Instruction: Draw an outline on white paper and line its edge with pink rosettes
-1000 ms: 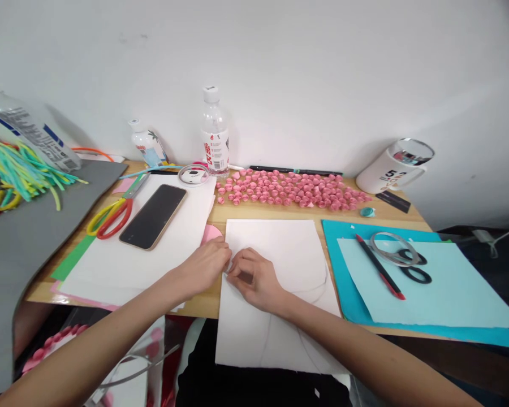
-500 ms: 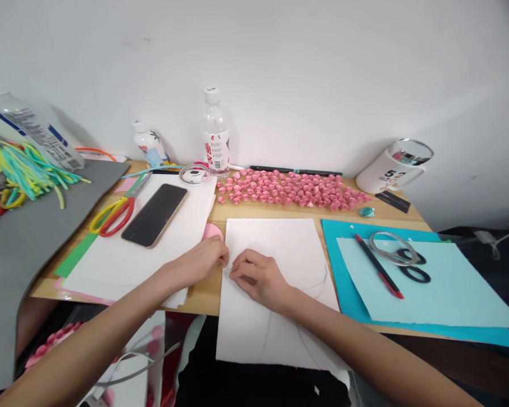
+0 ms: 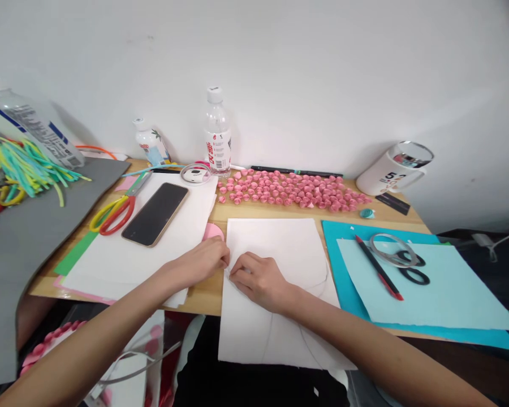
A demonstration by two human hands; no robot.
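Note:
A white paper sheet with faint pencil curves lies across the front edge of the wooden desk and hangs over it. My left hand and my right hand meet at the sheet's left edge. Both have their fingers curled and pinched at that edge; what lies between the fingertips is too small to make out. A pink paper piece peeks out just behind my left hand.
Several small pink paper rolls spread along the back. A phone and red-yellow scissors lie on white sheets at left. Blue paper at right carries a pen and black-handled scissors. A water bottle and mug stand behind.
Both hands stay pinched at the sheet's left edge; the fingers shift only slightly. The view has drifted a little.

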